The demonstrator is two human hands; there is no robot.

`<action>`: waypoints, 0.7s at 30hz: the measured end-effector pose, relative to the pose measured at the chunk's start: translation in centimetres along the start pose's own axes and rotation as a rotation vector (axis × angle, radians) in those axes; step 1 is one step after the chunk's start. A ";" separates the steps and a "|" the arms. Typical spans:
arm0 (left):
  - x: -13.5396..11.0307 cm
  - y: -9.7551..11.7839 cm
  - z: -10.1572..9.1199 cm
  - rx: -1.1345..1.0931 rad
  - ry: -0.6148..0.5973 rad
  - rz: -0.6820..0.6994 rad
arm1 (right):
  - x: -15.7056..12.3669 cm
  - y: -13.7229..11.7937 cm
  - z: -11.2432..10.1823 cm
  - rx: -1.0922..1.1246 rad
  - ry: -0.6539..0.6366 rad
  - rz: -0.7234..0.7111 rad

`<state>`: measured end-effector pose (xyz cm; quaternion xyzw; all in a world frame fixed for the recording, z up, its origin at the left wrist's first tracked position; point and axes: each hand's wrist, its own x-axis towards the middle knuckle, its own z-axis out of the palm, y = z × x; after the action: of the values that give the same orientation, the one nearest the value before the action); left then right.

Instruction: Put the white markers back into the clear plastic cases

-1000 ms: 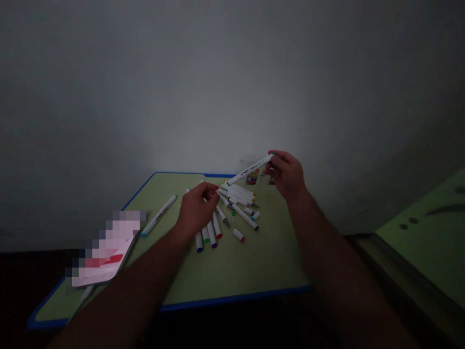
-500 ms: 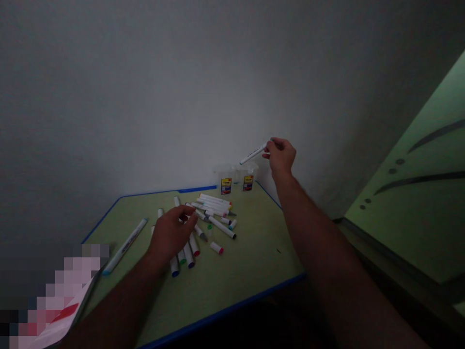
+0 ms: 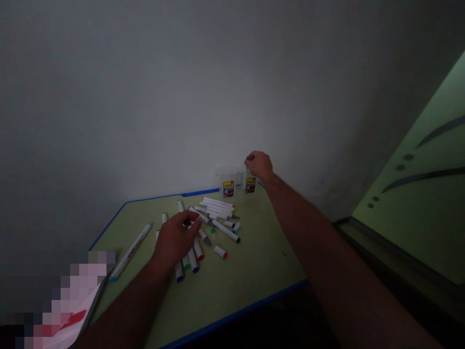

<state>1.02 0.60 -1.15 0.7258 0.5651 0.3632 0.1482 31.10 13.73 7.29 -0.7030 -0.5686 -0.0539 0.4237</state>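
Observation:
Several white markers with coloured caps (image 3: 218,213) lie scattered on a green table with a blue edge (image 3: 232,281). My left hand (image 3: 176,239) rests over the near markers, fingers curled on them. Far out, my right hand (image 3: 258,165) is closed on a white marker, held upright over the right one of two clear plastic cups (image 3: 249,180) with yellow labels at the table's back edge. The marker is mostly hidden by the hand and cup. A loose pink cap (image 3: 220,252) lies on the table.
A single marker with a blue tip (image 3: 131,252) lies apart at the left. A white and red paper or booklet (image 3: 69,322) sits at the near left corner. A grey wall stands right behind the table. Another green surface (image 3: 417,194) rises at the right.
My right hand has carried the marker down and left from mid-air to the right cup. The marker now stands upright. My left hand stays on the near markers.

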 end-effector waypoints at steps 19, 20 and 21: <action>0.1 -0.2 0.0 0.042 0.040 -0.012 | -7.9 -3.6 -0.8 0.233 -0.035 -0.114; 0.2 -0.3 0.0 0.048 0.039 -0.009 | -8.9 -3.7 -0.5 0.244 -0.091 -0.114; 0.2 -0.3 0.0 0.057 0.042 -0.010 | -9.8 -3.6 -0.1 0.246 -0.136 -0.117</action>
<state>0.77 0.88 -1.26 0.7191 0.5817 0.3616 0.1173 24.72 6.26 3.82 -0.6135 -0.6384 0.0393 0.4633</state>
